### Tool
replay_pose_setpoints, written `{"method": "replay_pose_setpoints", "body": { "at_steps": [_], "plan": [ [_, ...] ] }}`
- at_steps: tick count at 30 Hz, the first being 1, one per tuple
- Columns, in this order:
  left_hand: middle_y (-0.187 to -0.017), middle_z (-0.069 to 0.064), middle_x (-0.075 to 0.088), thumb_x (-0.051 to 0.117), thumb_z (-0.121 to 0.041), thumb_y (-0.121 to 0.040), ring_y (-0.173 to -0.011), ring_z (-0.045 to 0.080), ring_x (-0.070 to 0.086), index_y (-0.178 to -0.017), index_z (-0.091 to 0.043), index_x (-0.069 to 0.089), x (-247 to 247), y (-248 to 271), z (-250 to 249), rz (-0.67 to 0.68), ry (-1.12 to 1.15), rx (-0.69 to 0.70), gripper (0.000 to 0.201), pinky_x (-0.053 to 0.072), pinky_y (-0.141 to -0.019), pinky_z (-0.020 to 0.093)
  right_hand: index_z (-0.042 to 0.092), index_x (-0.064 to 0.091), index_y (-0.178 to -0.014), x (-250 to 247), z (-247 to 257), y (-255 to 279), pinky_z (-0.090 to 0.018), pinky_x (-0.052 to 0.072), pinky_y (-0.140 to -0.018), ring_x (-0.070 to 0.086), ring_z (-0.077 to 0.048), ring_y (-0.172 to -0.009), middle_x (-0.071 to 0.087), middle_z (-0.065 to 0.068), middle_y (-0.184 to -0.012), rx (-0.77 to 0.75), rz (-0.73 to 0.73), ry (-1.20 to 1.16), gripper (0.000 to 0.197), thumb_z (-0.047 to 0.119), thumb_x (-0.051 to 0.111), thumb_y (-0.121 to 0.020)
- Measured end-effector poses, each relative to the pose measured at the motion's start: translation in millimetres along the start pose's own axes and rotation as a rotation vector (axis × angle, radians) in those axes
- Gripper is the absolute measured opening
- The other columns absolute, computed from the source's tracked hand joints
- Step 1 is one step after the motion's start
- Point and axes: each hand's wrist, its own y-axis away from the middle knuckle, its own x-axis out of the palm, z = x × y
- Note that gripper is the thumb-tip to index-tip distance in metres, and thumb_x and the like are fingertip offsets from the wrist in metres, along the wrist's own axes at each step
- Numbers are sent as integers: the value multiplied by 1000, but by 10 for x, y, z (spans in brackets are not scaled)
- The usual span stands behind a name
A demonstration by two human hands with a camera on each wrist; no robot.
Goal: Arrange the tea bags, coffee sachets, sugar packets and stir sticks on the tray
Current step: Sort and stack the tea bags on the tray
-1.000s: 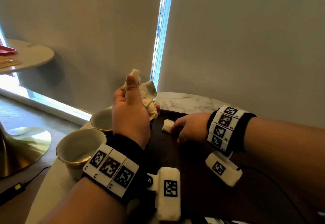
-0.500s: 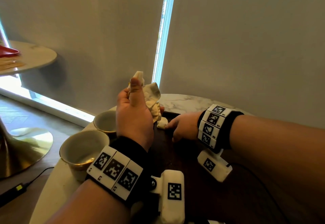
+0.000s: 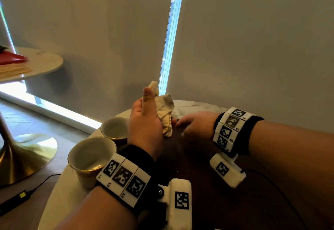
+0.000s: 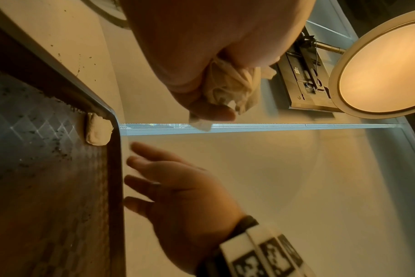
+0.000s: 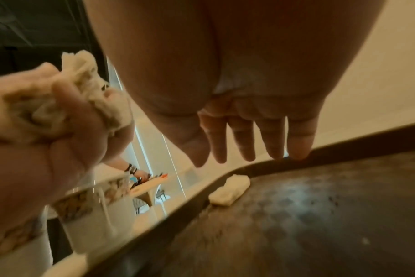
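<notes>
My left hand [image 3: 144, 121] is raised over the dark tray's [image 3: 198, 166] far left side. It grips a crumpled bunch of cream tea bags [image 3: 165, 114], thumb up. The left wrist view shows the same bunch [image 4: 232, 90] squeezed in the fist. One small cream tea bag [image 4: 97, 131] lies alone in the tray's [image 4: 47, 187] far corner against the rim. My right hand [image 3: 191, 125] hovers just beyond that corner, holding nothing. In the right wrist view its fingers [image 5: 249, 140] are straight and apart from the tea bag [image 5: 230, 191].
Two white gold-rimmed cups [image 3: 90, 157] [image 3: 114, 128] stand on the marble table left of the tray. A black cable [image 3: 271, 181] crosses the tray's right side. A second round table [image 3: 39, 62] at far left carries a red item and wooden sticks [image 3: 14, 69].
The small tea bag slid left into the tray's far corner. My right hand followed it and has now drawn its fingers off it. The left hand keeps its bunch raised.
</notes>
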Motion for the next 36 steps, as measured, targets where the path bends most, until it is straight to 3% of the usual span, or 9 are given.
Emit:
{"method": "replay_pose_setpoints", "body": {
  "at_steps": [2, 5, 9, 12, 14, 19, 23, 32, 36],
  "plan": [
    [-84, 5, 76, 49, -76, -75, -74, 22, 74, -117, -25, 64, 28, -5, 20, 43, 14, -17, 67, 63, -72, 40, 34, 68, -118, -141, -117, 56, -36, 46, -105, 61, -15, -112, 67, 9, -118, -42, -100, -204, 29, 22, 69, -91],
    [-82, 6, 76, 52, -70, -77, -64, 20, 68, -119, -22, 62, 78, 35, 42, 173, 128, -80, 64, 58, -62, 35, 25, 69, -109, -299, -249, 240, -40, 55, -90, 67, -21, -102, 70, -2, -109, -110, -123, -589, 20, 18, 69, -91],
    [-94, 14, 68, 65, -60, -78, -64, 20, 65, -122, -15, 60, 138, 65, 97, 230, 160, -142, 63, 56, -55, 34, 11, 67, -106, -339, -241, 437, -35, 51, -70, 66, -23, -85, 68, -6, -90, -217, -110, -838, 36, 30, 72, -75],
    [-103, 12, 70, 73, -32, -90, -76, 23, 71, -122, -16, 61, 145, 68, 161, 258, 137, -151, 38, 55, -58, 36, 12, 64, -110, -310, -157, 479, -33, 49, -64, 64, -21, -76, 67, -6, -86, -256, -137, -882, 45, 33, 81, -73],
    [-106, 11, 72, 76, -21, -85, -80, 23, 73, -122, -19, 60, 124, 73, 191, 293, 102, -143, 39, 55, -56, 34, 13, 64, -115, -294, -119, 500, -33, 48, -64, 62, -19, -73, 66, -10, -91, -270, -143, -927, 50, 35, 75, -72],
    [-113, 18, 70, 79, -16, -85, -91, 34, 73, -122, -19, 60, 87, 54, 253, 359, 22, -105, 42, 56, -59, 37, 19, 69, -111, -232, -33, 520, -36, 53, -69, 64, -23, -78, 74, -10, -103, -256, -182, -840, 39, 36, 75, -76],
    [-115, 18, 68, 76, -12, -87, -95, 35, 72, -123, -19, 59, 92, 34, 274, 364, 3, -102, 40, 57, -60, 37, 20, 69, -105, -215, -25, 510, -32, 54, -66, 64, -16, -67, 75, -10, -99, -229, -237, -805, 16, 19, 72, -89],
    [-113, 12, 69, 77, -24, -88, -90, 32, 72, -120, -24, 60, 76, 3, 272, 288, 14, -73, 37, 55, -56, 33, 16, 70, -108, -203, -95, 459, -30, 53, -61, 68, -21, -77, 73, -15, -101, -219, -275, -889, 18, 10, 68, -91],
    [-111, 10, 70, 72, -18, -92, -92, 29, 73, -119, -25, 61, 76, -37, 292, 232, 53, -106, 29, 59, -66, 36, 17, 71, -109, -218, -115, 452, -32, 53, -64, 66, -21, -75, 73, -15, -102, -214, -324, -935, 21, 5, 64, -93]
  ]
}}
